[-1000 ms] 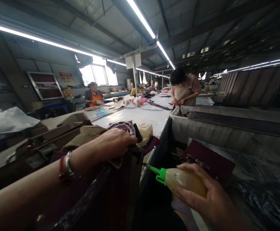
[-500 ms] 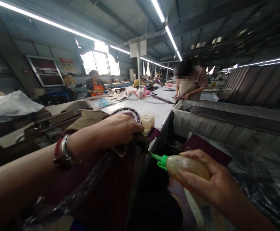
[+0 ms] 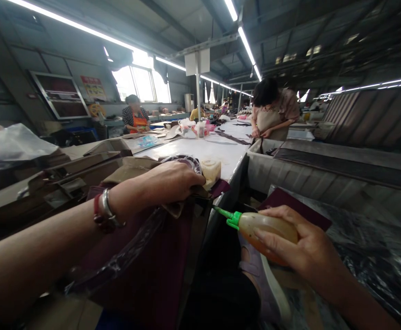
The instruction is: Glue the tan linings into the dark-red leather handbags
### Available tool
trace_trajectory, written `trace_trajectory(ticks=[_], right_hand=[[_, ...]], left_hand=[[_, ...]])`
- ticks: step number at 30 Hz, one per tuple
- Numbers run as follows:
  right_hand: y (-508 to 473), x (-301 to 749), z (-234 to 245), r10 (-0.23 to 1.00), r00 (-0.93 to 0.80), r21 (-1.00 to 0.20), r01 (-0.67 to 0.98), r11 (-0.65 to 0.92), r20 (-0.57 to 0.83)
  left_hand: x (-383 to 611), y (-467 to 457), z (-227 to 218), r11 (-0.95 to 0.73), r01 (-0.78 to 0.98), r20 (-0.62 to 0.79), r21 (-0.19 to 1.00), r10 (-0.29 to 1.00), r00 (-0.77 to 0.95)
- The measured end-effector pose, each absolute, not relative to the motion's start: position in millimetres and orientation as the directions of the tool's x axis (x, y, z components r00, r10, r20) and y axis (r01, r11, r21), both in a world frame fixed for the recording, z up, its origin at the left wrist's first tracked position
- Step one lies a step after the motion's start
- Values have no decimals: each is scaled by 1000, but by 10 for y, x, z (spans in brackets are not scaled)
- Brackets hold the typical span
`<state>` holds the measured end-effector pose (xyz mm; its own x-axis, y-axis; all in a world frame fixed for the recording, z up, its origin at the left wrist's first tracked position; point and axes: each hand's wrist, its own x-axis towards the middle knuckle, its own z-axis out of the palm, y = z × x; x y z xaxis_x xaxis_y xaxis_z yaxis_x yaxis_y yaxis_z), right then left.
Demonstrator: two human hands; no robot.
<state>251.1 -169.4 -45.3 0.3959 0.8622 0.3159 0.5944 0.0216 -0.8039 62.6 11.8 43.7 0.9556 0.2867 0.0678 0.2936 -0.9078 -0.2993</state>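
My right hand [image 3: 307, 245] is wrapped round a squeeze bottle [image 3: 265, 229] holding amber liquid. Its green nozzle points left, with the tip close to the table's edge, below the held material. My left hand [image 3: 181, 178], palm down, grips the edge of a maroon leather-like piece [image 3: 162, 270] with a brown border; the fingertips are partly hidden beneath it. Just past those fingers stand a cloudy plastic container [image 3: 210, 172] and a plastic-wrapped round roll [image 3: 186, 159]. Clear crinkled film [image 3: 131, 256] hangs across the maroon piece.
A long white table [image 3: 173, 149] runs ahead, with plastic bags [image 3: 188, 128] on it. Brown panels [image 3: 69, 172] are piled at left. To the right stands a grey bin [image 3: 290, 174], with a maroon sheet [image 3: 297, 208] below it. A co-worker [image 3: 272, 110] handles dark strips beyond.
The view has shifted slightly. My right hand and the squeeze bottle have moved a little, with the nozzle still near the table's edge. My left hand keeps its grip on the material.
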Motion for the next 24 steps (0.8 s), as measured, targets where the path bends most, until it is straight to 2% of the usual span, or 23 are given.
trace_trajectory(ticks=[3, 11, 17, 24], right_hand=[[-1649, 2529, -481, 870, 387, -800, 599, 15, 306], [-1666, 2496, -713, 955, 270, -844, 535, -40, 126], [-1618, 2560, -590, 903, 343, -803, 595, 3, 257], [-1692, 2462, -674, 963, 238, -806, 591, -38, 129]], left_hand=[[653, 154, 394, -911, 292, 60, -292, 287, 956], [684, 226, 317, -917, 282, 54, -284, 278, 959], [705, 216, 317, -917, 316, 23, -244, 320, 947], [684, 161, 364, -910, 314, 21, -269, 320, 947]])
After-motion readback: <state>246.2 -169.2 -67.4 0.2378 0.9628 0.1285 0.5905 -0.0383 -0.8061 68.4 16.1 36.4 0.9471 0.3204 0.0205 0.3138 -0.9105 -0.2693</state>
